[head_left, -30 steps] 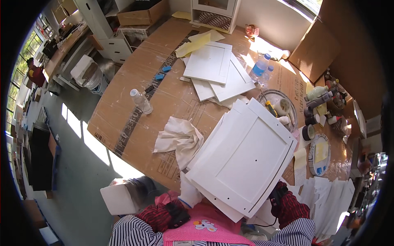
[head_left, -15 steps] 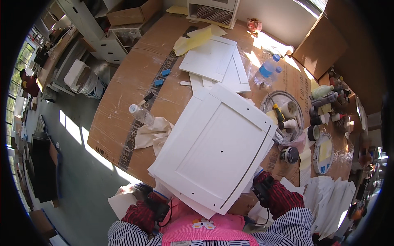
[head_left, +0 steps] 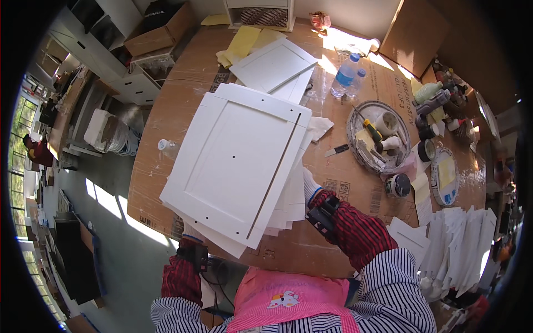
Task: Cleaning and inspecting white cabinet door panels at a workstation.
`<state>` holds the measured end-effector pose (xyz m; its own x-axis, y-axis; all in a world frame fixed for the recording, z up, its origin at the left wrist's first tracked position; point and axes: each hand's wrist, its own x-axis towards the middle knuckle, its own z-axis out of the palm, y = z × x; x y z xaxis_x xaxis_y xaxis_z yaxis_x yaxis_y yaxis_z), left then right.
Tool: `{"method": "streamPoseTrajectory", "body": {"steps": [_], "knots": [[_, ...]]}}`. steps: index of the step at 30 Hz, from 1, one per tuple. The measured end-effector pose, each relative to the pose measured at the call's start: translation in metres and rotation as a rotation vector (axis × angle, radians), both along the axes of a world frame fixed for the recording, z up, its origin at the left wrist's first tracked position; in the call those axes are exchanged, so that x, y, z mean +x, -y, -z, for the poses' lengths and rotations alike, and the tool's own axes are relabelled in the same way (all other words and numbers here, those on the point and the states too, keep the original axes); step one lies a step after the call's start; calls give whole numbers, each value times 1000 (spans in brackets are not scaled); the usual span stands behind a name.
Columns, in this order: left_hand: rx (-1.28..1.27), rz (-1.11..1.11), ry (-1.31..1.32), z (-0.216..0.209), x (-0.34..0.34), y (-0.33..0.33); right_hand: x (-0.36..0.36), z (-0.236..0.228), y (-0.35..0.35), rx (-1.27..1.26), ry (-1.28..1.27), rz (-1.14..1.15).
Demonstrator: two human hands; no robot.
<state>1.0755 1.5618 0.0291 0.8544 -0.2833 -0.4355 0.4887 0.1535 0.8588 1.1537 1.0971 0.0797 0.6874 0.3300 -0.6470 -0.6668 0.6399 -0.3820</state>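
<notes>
A stack of white panels (head_left: 239,166) fills the middle of the head view, tilted a little. Its top panel has a raised frame, a dark groove along the right side and several small holes. My left hand (head_left: 192,232), in a pale glove, grips the near left corner from below. At the right edge, my right hand (head_left: 311,184), also gloved, holds the stack. The fingers of both hands are mostly hidden by the panels. Beyond the far edge lie more white panels (head_left: 275,65) with yellow sheets (head_left: 242,45) beside them.
A clear bottle (head_left: 165,145) pokes out left of the stack. On the right are a small scraper (head_left: 337,150), a round tray of tools (head_left: 355,145), a dark-lidded jar (head_left: 398,185) and water bottles (head_left: 345,76). Upright white pieces (head_left: 458,244) stand at the near right.
Both hands have carried the stack left and away from my body, over the table. It now covers the crumpled cloth's former place and part of the clear bottle. The view has shifted too.
</notes>
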Motion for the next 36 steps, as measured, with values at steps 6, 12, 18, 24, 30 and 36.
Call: {"method": "streamPoseTrajectory", "body": {"steps": [6, 12, 18, 24, 30, 36], "knots": [[-641, -238, -166, -19, -15, 25, -28, -24, 17, -166, -123, 269], [-218, -424, -749, -81, -120, 192, -231, -157, 122, -591, 54, 421], [8, 700, -407, -128, -137, 376, -457, -146, 273, -2133, -565, 189], [237, 774, -154, -126, -176, 524, -553, -62, 358, -1128, -401, 611], [363, 654, -55, -116, -212, 539, -538, -31, 385, -1094, -209, 271], [739, 543, 69, -102, -169, 479, -487, -38, 318, -1068, -200, 107]]}}
